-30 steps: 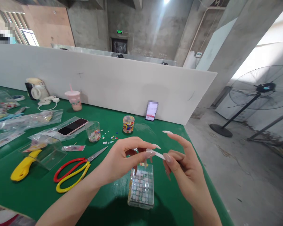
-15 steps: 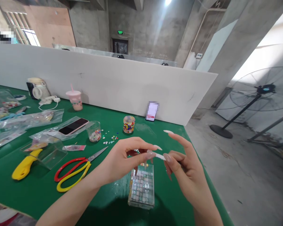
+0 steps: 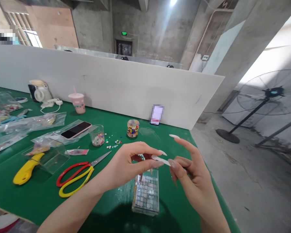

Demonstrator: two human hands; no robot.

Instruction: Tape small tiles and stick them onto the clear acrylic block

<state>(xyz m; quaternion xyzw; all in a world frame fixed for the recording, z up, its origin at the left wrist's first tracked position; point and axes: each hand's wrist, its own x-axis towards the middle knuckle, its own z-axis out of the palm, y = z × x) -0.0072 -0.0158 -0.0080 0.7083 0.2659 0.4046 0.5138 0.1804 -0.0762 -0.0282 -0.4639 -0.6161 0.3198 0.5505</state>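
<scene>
- Head view: a clear box point(image 3: 146, 195) with small square tiles lies on the green table point(image 3: 116, 213).
- White strip point(image 3: 163, 160): held in the air, above and slightly right of the box's far end.
- Right hand point(image 3: 191, 173): right of the box, thumb and fingertip closed on the strip, one finger stretched away.
- Left hand point(image 3: 133, 158): by the box's far left corner, thumb and forefinger nearly together around the strip's other end; how firmly, I cannot tell.
- Scissors point(image 3: 89, 168): left of the box.
</scene>
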